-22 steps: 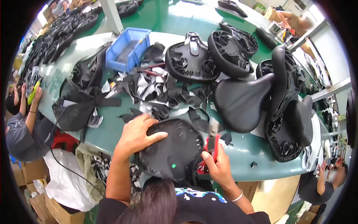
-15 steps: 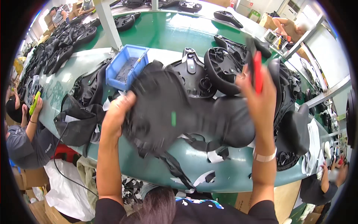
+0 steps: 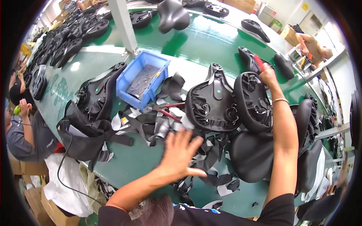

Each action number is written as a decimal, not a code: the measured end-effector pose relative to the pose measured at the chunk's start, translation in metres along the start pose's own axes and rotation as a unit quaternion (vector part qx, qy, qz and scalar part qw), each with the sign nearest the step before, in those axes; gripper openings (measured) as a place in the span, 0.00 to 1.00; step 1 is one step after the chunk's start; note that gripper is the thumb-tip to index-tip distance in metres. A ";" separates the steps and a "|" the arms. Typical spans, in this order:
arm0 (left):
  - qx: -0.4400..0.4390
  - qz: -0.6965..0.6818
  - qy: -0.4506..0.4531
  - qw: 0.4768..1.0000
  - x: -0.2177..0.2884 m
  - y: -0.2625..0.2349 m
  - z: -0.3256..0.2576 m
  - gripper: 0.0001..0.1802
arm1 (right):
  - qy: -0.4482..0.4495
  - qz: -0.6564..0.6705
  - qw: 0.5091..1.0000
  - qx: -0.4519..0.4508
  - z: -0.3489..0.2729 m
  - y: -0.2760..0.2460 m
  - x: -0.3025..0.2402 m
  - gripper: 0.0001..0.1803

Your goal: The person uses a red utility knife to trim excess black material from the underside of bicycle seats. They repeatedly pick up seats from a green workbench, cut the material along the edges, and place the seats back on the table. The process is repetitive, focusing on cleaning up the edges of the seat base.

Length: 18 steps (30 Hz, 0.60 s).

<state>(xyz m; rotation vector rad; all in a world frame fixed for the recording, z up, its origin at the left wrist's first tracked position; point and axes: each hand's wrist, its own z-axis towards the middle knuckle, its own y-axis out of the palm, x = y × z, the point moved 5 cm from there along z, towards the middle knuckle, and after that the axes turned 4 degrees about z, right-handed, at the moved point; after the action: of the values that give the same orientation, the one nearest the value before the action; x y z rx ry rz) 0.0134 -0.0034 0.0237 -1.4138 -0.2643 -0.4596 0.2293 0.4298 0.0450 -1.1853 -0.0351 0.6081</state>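
- Spreading out beneath both of our hands, the green workbench point(image 3: 132, 160) reaches to the left of the right-hand grip and back toward our body.
- Just below that grip we have an upturned bicycle saddle point(image 3: 256, 105), its black cover gathered inside the rim; whether our knuckles touch it we cannot tell. To the left of the grip sits a second upturned saddle point(image 3: 215, 98), and nearer our body a smooth saddle point(image 3: 249, 154) lies face up, partly behind our right forearm.
- Well to the left of the grip stands a blue plastic bin point(image 3: 130, 98) with flat dark pieces inside.
- Lower left of the grip we find black and grey offcuts point(image 3: 145, 128), strewn around our left fingers.
- Over the offcuts we hold our left hand point(image 3: 176, 160) with fingers fanned wide and nothing in it.
- Our right hand point(image 3: 268, 74) is folded around the red-handled tool point(image 3: 258, 62), whose handle rises from the fist; the working end we cannot make out.
- Left of the grip, among the offcuts, we see a pair of red-handled pliers point(image 3: 170, 114) lying with handles apart.
- Below the grip, at our wrist, sits a pale bracelet point(image 3: 280, 100).
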 end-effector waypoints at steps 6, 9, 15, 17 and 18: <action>-0.109 -0.008 0.112 0.988 0.041 0.030 -0.049 0.25 | 0.150 0.487 0.854 0.105 0.039 -0.085 -0.062 0.10; -0.199 -0.097 0.079 0.972 0.028 0.021 -0.082 0.17 | 0.055 0.555 0.824 0.102 0.036 -0.138 -0.107 0.08; -0.446 -0.096 -0.051 0.888 -0.025 -0.055 -0.181 0.27 | -0.084 0.591 0.802 -0.012 -0.022 -0.221 -0.191 0.10; -0.340 -0.105 -0.065 0.932 -0.027 -0.094 -0.184 0.31 | -0.069 0.585 0.808 0.005 -0.064 -0.230 -0.227 0.11; -0.271 -0.182 -0.110 0.939 -0.031 -0.100 -0.174 0.33 | -0.103 0.542 0.833 -0.027 -0.089 -0.227 -0.243 0.12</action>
<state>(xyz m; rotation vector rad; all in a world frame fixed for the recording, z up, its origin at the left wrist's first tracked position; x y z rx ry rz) -0.0764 -0.1785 0.0727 -1.9731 -0.6222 -0.7155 0.1514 0.1872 0.2776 -1.1183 0.4763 1.7465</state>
